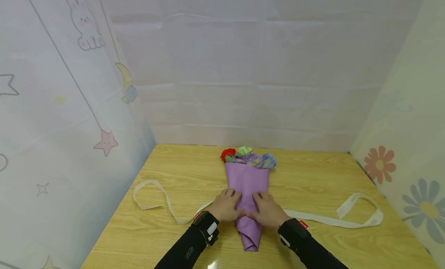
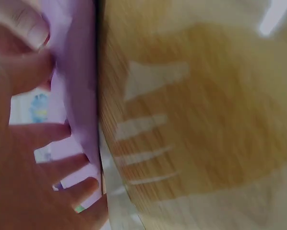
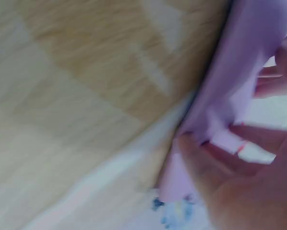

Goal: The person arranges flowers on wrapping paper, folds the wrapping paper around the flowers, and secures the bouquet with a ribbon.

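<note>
A bouquet in purple wrapping paper (image 1: 247, 177) lies on the table, its rolled lower end toward me. Red, pale green and blue-purple flowers (image 1: 251, 159) show at its far end. My left hand (image 1: 226, 205) rests on the wrap's left side with fingers spread, and my right hand (image 1: 268, 210) presses its right side. Both thumbs come close together over the middle of the wrap. In the left wrist view, the fingertips touch the purple paper (image 2: 78, 72). The right fingers touch the paper (image 3: 220, 100) along its side in the right wrist view.
A white printed ribbon (image 1: 167, 201) curls out to the left of the bouquet, and its other part (image 1: 323, 219) runs right, ending in a loop. Beneath lies a wood-grain table (image 1: 184, 164), with patterned cloth walls (image 1: 243, 87) behind and beside it.
</note>
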Demonstrator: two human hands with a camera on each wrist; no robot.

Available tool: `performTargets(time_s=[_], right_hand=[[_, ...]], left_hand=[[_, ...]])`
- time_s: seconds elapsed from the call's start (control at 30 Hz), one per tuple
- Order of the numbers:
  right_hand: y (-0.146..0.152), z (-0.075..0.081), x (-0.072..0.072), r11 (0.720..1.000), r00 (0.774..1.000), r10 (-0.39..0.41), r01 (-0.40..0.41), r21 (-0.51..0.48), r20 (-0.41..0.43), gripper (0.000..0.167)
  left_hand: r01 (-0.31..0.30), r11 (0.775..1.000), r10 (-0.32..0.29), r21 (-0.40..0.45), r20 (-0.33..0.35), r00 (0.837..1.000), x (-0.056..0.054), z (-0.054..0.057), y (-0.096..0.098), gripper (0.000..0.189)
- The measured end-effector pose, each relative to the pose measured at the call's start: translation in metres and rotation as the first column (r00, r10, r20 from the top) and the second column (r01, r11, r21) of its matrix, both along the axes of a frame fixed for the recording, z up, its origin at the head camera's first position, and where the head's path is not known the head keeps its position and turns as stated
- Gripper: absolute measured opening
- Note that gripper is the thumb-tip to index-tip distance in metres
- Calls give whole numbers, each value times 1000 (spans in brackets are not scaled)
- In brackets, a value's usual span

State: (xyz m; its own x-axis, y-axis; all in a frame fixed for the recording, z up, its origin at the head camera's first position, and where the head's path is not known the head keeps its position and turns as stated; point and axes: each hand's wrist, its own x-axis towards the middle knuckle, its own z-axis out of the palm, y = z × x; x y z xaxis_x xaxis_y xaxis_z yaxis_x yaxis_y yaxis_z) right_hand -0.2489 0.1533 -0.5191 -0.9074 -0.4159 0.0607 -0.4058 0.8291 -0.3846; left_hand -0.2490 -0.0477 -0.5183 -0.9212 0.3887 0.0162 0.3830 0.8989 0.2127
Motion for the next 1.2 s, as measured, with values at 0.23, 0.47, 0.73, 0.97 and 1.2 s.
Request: performTargets(time_s=[0.23,0.47,0.73,0.97,1.2], right_hand=[[10,-14,-8,998,999,45,-46,-45,-14,68],[51,0,-22,994,995,-80,75,-83,-58,27],[89,-6,-32,997,996,-54,58,-51,73,16],[111,4,-53,962,951,60,25,-272,302,14],[142,1,-68,972,937,46,38,-232,347,32]], left_hand=[[-1,999,4,-32,75,997,-6,-4,-5,83],[-127,972,117,199,59,991,-18,8,-40,37],[-154,905,61,396,237,970,-24,11,-79,10],[-359,759,142,543,400,905,-37,-1,-86,17],[-383,759,133,526,451,883,-43,-4,-105,27]])
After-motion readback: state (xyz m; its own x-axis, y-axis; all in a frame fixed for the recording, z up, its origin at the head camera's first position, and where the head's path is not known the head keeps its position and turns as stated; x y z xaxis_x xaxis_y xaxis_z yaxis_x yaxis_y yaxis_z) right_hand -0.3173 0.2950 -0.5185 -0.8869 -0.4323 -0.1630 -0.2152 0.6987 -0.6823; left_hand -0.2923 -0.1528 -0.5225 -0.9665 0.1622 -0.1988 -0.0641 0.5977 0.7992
